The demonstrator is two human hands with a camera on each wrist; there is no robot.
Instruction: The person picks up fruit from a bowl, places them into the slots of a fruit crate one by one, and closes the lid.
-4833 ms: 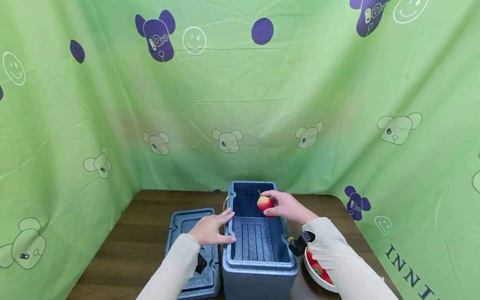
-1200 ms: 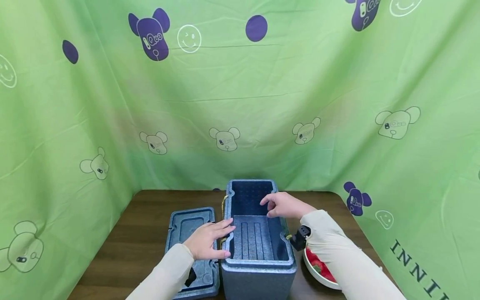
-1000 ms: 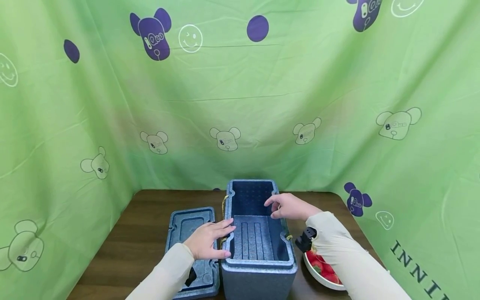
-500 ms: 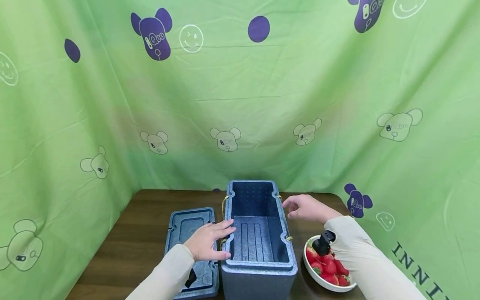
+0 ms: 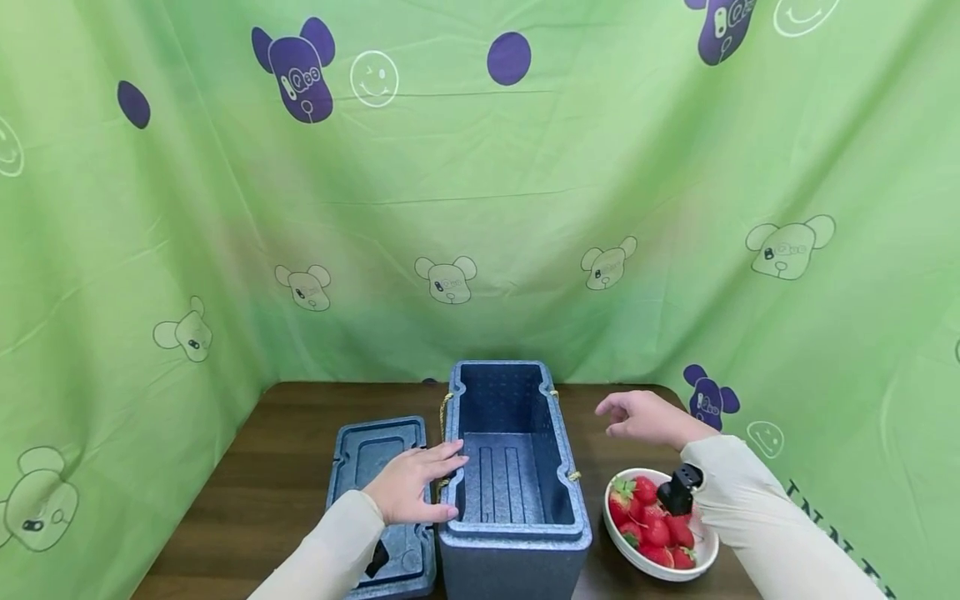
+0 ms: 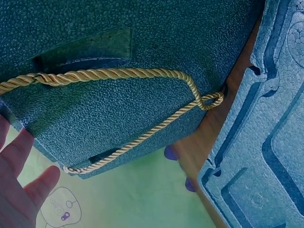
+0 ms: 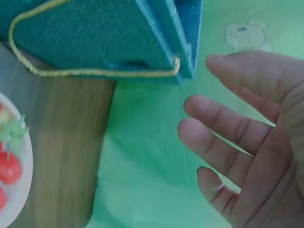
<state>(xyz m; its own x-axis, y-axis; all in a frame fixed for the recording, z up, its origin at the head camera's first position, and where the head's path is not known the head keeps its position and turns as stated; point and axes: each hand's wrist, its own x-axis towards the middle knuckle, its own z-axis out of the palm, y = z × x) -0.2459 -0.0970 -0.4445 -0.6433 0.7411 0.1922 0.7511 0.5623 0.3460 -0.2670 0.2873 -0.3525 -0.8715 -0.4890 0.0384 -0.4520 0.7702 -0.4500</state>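
A blue-grey foam cooler box stands lidless, its grooved floor partly visible. My left hand rests on its left rim with the fingers extended; in the left wrist view, fingertips show beside the box wall and its gold rope. To the right of the box, my right hand is above the table with nothing in it. Its fingers are loosely bent and apart in the right wrist view. Just below that hand, a white bowl holds several red strawberries, some partly covered by the wrist camera.
The foam lid lies on the wooden table left of the box, partly under my left forearm. A green printed curtain hangs behind and at both sides. Gold rope also runs along the box's right side.
The right hand, earlier holding a red-and-yellow fruit over the box, has left the box without it and moved right. The fruit is out of sight. The left hand has slid slightly nearer along the rim.
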